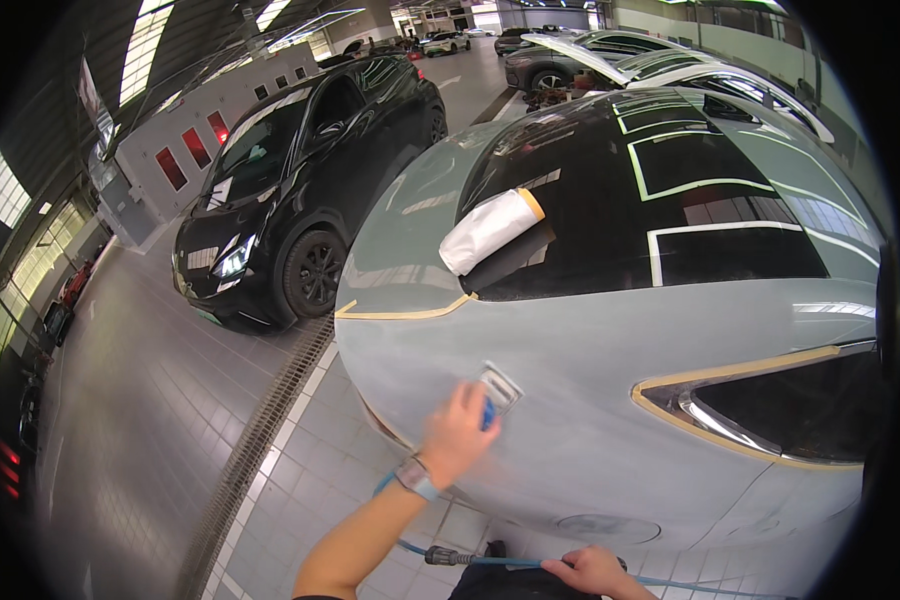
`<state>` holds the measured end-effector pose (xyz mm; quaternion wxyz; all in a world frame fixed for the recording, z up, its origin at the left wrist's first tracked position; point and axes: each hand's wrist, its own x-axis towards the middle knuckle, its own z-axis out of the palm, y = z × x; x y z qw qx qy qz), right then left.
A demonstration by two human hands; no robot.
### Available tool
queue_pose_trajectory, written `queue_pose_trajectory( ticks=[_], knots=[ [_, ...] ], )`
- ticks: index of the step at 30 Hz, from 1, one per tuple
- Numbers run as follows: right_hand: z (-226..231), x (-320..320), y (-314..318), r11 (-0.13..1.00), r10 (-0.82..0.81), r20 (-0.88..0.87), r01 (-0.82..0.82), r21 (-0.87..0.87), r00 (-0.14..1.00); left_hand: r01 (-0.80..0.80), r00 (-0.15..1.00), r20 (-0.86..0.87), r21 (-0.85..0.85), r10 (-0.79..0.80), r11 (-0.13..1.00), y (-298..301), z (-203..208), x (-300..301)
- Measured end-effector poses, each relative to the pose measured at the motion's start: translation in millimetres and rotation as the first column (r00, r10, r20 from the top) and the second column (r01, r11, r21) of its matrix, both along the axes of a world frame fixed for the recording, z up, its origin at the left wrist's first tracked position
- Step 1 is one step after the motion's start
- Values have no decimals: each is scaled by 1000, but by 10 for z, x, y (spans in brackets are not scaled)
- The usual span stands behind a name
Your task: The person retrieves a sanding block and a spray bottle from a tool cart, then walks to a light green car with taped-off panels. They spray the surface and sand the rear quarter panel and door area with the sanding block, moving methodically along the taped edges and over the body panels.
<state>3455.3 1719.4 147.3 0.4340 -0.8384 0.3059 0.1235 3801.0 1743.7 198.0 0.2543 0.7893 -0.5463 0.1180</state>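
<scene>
My left hand [457, 435] grips a blue sanding block [489, 412], its fingers closed round it. A pale, rectangular plate [502, 388] shows beside the fingers, against the dull grey body panel [560, 420] of a car. A blue hose [510, 562] with a dark connector [448, 556] passes behind my left wrist and across in front of me. Low in the view, my right hand [592, 574] is closed on this hose. Its lower part is cut off by the picture's edge.
A white roll [492, 232] lies on the car's dark rear glass [590, 240]. Tan masking tape [410, 314] edges the panel and the side window [780, 415]. A black car [315, 180] stands to the left, past a floor grate [260, 440]. More cars stand behind.
</scene>
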Motion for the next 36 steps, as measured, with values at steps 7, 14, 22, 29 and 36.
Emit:
queue_pose_trajectory(
  ticks=[7,14,22,29,36],
  knots=[
    [39,452,275,998,40,-8,-40,45,999,-270,956,-136,-51,261,962,234,-112,1568],
    [313,804,501,996,32,39,-36,81,999,-457,876,-143,53,460,888,253,-4,2768],
    [217,389,411,995,-15,73,7,101,997,-380,923,-98,-64,373,923,455,-244,1963],
    [199,-59,71,998,-58,19,58,-4,998,-219,974,-84,-113,210,969,549,-375,80],
    [102,-85,76,1000,-22,-134,19,-22,991,-99,995,-50,-169,91,981,752,-584,-488]
  ],
)
